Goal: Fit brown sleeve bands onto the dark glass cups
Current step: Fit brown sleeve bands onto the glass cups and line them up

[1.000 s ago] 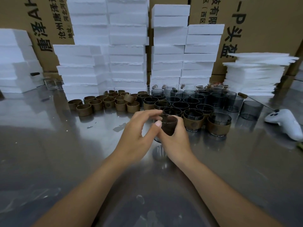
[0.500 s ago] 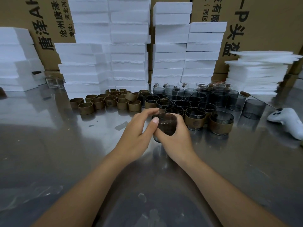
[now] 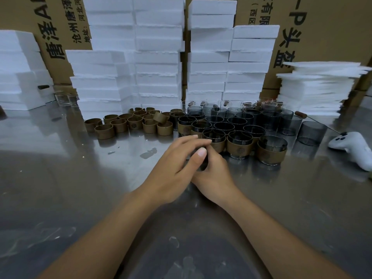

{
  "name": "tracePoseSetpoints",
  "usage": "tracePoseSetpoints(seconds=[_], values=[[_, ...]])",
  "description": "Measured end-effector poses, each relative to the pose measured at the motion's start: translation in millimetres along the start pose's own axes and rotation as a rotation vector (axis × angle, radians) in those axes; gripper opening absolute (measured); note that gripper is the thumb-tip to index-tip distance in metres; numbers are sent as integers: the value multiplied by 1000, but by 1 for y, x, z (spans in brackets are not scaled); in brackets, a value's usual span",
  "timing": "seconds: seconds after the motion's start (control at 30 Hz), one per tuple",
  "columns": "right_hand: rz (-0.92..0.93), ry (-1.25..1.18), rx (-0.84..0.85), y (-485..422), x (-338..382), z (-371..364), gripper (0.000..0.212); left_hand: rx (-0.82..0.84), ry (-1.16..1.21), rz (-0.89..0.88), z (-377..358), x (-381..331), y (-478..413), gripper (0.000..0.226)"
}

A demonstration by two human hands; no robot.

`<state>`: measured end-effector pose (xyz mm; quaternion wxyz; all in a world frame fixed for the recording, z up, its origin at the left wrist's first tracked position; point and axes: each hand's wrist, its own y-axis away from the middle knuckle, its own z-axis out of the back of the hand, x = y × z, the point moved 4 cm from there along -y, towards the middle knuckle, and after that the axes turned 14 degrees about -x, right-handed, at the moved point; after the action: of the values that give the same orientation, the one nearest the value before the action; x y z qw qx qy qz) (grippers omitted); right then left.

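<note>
Both hands meet at mid-table around one dark glass cup [image 3: 203, 167], of which only a dark sliver shows between them. My left hand [image 3: 177, 168] lies over its top, fingers stretched across and thumb against its near side. My right hand [image 3: 216, 175] grips the cup from the right and below. Whether a brown band sits on this cup is hidden. Just behind stand cups wearing brown bands [image 3: 239, 147], and farther back right, bare dark cups [image 3: 289, 123]. Loose brown sleeve bands [image 3: 128, 125] cluster at the back left.
The steel table [image 3: 80, 178] is reflective. White foam block stacks [image 3: 157, 57] and cardboard boxes [image 3: 326, 27] wall the back. A white handheld controller [image 3: 354, 148] lies at the right, with a thin foam sheet pile [image 3: 314, 87] behind it.
My left hand has slid over the cup's mouth, so the cup that showed between my hands is now almost covered. My right hand keeps its grip.
</note>
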<state>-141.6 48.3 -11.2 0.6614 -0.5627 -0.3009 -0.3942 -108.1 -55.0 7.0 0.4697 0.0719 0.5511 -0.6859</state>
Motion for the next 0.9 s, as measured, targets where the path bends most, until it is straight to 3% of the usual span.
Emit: tracePoseSetpoints(seconds=[0.17, 0.37, 0.63, 0.77, 0.9], values=[[-72, 0, -42, -3, -7, 0, 41, -59, 5, -50, 4, -6, -1, 45], [-186, -85, -160, -5, -13, 4, 30, -172, 13, -94, 9, -13, -2, 35], [-204, -102, -196, -4, -10, 8, 33, -294, -16, -72, 18, -3, -6, 43], [-187, -76, -195, -4, -9, 8, 35, -292, -31, -10, 19, 4, -7, 46], [-180, -78, -168, -3, -7, 7, 35, -180, -49, 89, 13, 11, -5, 40]])
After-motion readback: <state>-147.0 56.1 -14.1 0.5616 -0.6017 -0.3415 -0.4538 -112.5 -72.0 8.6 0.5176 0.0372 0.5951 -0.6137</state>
